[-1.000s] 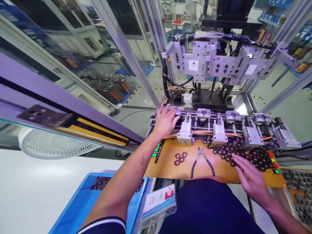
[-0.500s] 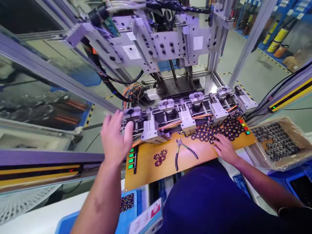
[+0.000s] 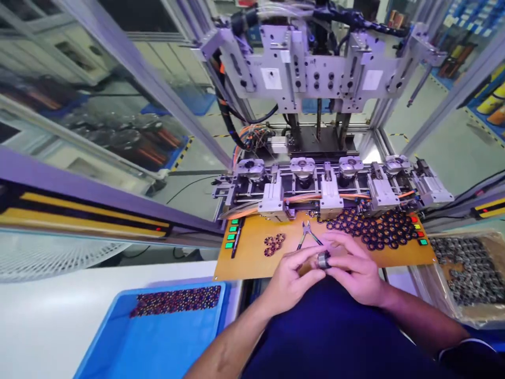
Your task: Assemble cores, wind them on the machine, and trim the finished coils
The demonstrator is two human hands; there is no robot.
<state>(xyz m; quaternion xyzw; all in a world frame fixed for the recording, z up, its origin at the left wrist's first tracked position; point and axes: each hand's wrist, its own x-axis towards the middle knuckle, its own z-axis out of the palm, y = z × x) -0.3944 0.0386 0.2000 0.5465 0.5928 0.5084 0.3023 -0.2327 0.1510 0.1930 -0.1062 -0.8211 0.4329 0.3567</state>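
My left hand (image 3: 294, 279) and my right hand (image 3: 361, 271) meet just above the front edge of the tan work panel (image 3: 244, 266). Between their fingertips is a small dark metal ring (image 3: 323, 259), gripped from both sides. Part of the ring is covered by the fingers. Behind the hands lie cutting pliers (image 3: 306, 230), their handles partly hidden. A small cluster of copper-coloured rings (image 3: 274, 243) sits left of the pliers. To the right, many dark rings (image 3: 373, 231) are spread on the panel.
A machine with a row of metal fixtures (image 3: 303, 168) stands behind the panel. Green buttons (image 3: 232, 237) and a black pen (image 3: 237, 238) are at the left. A blue tray (image 3: 165, 342) holds rows of parts; a lined box (image 3: 473, 268) of metal parts stands right.
My raised, open left hand has come down from the left fixture toward the middle. My right hand has left the dark rings, and both hands now hold one ring. The view has swung left.
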